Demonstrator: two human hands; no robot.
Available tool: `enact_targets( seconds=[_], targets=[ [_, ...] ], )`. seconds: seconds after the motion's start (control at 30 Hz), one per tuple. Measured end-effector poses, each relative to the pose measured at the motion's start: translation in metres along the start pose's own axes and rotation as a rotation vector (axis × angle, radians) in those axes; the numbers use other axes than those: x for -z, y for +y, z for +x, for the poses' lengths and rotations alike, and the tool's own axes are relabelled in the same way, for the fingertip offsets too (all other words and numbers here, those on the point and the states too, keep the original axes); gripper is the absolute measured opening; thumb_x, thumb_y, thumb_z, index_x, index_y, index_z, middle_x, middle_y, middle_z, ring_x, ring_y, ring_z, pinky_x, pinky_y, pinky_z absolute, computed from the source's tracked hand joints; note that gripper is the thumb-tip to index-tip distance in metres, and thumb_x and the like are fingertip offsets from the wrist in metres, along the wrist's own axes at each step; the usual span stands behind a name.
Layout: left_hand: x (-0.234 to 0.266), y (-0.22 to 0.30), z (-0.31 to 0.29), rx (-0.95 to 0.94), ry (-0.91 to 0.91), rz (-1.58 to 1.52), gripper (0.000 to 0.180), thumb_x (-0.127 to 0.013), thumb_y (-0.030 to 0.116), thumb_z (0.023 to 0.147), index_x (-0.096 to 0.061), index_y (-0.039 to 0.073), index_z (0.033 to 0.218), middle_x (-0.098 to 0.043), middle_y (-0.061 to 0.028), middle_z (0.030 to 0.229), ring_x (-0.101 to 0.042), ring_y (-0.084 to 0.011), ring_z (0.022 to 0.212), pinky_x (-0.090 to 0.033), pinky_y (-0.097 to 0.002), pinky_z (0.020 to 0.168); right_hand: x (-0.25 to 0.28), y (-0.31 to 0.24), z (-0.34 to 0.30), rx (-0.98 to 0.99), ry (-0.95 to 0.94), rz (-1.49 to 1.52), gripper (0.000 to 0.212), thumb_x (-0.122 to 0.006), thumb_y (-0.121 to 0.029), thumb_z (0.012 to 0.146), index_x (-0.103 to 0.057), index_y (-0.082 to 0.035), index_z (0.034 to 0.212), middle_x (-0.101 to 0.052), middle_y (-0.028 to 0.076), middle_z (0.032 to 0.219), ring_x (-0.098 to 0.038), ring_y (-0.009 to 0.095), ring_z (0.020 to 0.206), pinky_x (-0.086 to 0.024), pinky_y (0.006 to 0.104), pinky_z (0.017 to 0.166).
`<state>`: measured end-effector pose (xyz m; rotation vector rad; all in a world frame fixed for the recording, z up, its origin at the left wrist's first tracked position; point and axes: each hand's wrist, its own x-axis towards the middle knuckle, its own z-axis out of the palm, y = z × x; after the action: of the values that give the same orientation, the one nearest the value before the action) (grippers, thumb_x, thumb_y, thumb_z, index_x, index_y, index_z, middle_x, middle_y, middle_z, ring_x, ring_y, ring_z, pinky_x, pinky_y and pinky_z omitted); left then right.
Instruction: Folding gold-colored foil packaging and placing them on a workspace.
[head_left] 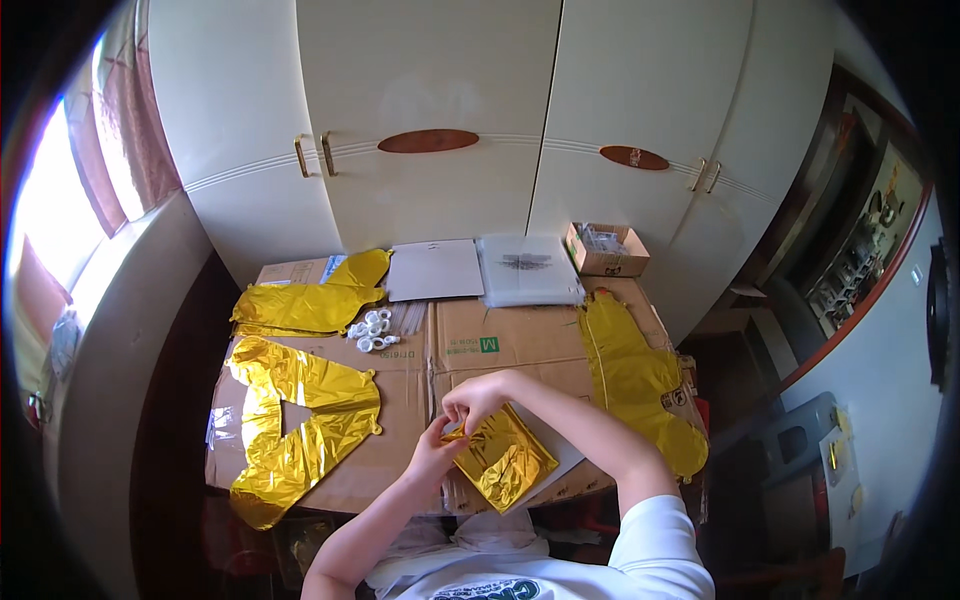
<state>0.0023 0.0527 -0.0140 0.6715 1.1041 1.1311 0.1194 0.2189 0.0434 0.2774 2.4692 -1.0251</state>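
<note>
In the head view, a folded gold foil (pixel 497 447) is seen at the near middle of the cardboard-topped desk (pixel 405 405), partly over a pale sheet (pixel 566 464). Its far left corner is pinched by the left hand (pixel 435 450), with the fingers closed on it. The right hand (pixel 478 396) is bent over the same corner, with its fingers curled close together; whether the foil is gripped by them cannot be told, as the tips are hidden.

On the left, a shiny gold shape (pixel 340 390) with a hole is spread out near, and a flat gold piece (pixel 305 308) is laid far. White rings (pixel 372 328) are heaped beside it. At the far edge, a grey sheet (pixel 435 270), clear bags (pixel 530 275) and a small box (pixel 615 264) are lined up. On the right, a long gold piece (pixel 635 365) is laid.
</note>
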Motion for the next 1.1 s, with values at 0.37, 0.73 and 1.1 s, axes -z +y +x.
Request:
enact_targets(
  seconds=[0.37, 0.73, 1.1],
  targets=[
    [-0.002, 0.002, 0.026, 0.112, 0.006, 0.026, 0.041, -0.061, -0.004, 0.088, -0.053, 0.002, 0.128, -0.063, -0.0105, 0.109, -0.066, -0.0201, 0.098, -0.058, -0.0318, 0.080, -0.043, 0.031, -0.058, -0.127, 0.869, 0.130, 0.031, -0.064, -0.020, 0.091, -0.060, -0.007, 0.119, -0.063, 0.011, 0.123, -0.063, 0.027, 0.113, -0.050, 0.0390, 0.098],
    [-0.002, -0.002, 0.042, 0.220, -0.031, 0.069, 0.037, -0.061, -0.002, 0.088, -0.054, 0.003, 0.125, -0.064, -0.0091, 0.107, -0.068, -0.0186, 0.092, -0.057, -0.0290, 0.070, -0.144, 0.016, -0.068, -0.183, 0.879, -0.446, 0.058, -0.049, -0.044, 0.099, -0.042, -0.013, 0.147, -0.038, 0.012, 0.154, -0.030, 0.032, 0.145, -0.023, 0.0497, 0.118],
    [-0.007, 0.041, 0.017, -0.062, 0.033, 1.109, 0.037, -0.064, 0.013, 0.087, -0.055, 0.005, 0.122, -0.066, -0.0143, 0.101, -0.069, -0.0255, 0.085, -0.057, -0.0362, 0.066, -0.149, 0.020, -0.062, -0.229, 0.851, -0.492, 0.062, -0.047, -0.049, 0.098, -0.039, -0.015, 0.149, -0.035, 0.011, 0.155, -0.026, 0.030, 0.147, -0.020, 0.0496, 0.119]
  ],
)
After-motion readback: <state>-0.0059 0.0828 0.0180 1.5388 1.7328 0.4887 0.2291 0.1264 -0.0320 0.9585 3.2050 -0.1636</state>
